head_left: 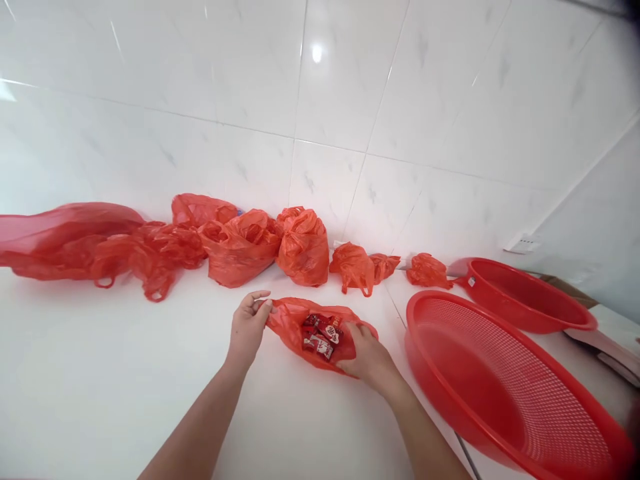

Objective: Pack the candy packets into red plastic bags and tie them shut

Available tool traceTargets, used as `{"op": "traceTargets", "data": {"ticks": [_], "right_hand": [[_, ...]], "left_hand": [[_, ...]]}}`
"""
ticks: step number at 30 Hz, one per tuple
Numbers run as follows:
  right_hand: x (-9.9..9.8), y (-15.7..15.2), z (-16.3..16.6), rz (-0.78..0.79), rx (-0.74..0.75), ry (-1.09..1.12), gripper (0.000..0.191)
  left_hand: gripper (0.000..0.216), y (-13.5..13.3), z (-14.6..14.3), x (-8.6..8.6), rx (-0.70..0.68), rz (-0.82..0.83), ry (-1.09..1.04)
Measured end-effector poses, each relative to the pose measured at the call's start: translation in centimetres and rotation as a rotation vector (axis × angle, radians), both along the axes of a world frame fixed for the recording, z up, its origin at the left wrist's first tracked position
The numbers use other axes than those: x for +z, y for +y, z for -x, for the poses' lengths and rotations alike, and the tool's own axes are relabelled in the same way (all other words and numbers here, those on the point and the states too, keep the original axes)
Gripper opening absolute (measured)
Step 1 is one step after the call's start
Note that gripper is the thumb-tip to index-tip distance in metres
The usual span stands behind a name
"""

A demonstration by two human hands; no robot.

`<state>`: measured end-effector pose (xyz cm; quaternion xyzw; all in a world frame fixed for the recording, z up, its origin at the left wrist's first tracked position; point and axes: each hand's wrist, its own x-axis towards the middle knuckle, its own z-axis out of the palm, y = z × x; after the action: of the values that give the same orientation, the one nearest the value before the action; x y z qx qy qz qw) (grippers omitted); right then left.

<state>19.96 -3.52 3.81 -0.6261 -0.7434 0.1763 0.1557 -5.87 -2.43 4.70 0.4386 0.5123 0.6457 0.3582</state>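
Note:
A small red plastic bag (293, 323) lies open on the white floor (100, 373) in front of me. Inside it sit several small red wrapped packets (320, 335). My left hand (249, 327) pinches the bag's left rim with thumb and fingers. My right hand (367, 357) grips the bag's right rim, fingers curled over the edge next to the packets.
A row of tied and loose red plastic bags (240, 247) lines the white tiled wall. A large red perforated basket (505, 387) lies at the right, a second red basin (525, 293) behind it. A white socket strip (523, 243) sits by the wall.

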Motion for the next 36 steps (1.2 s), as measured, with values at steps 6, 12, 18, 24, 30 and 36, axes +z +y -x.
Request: {"op": "traceTargets", "data": {"ticks": [6,12,18,24,30,36], "right_hand": [[2.8,0.0,2.5,-0.146,-0.037,0.068,0.048],[2.0,2.7,5.1,-0.27,0.017,0.146,0.021],[-1.8,5.9,6.4,-0.229,0.12,0.212,0.029],[-3.3,7.3,5.6,-0.182,0.126,0.401,0.018],[-3.7,7.8,4.8,-0.153,0.095,0.551,0.02],[-3.9,8.4,4.4,-0.083,0.011,0.629,0.007]], "left_hand": [[0.038,-0.6,1.8,2.9,0.15,-0.083,0.27],[0.026,-3.0,-1.2,3.9,0.264,-0.418,0.858],[0.033,-0.1,-3.3,1.0,-0.376,-0.188,1.133],[0.037,3.0,-0.5,-2.6,-0.279,0.05,1.017],[0.036,3.3,0.2,-5.0,-0.232,0.096,0.969],[0.031,2.8,-1.6,-4.3,-0.206,-0.217,1.005]]}}
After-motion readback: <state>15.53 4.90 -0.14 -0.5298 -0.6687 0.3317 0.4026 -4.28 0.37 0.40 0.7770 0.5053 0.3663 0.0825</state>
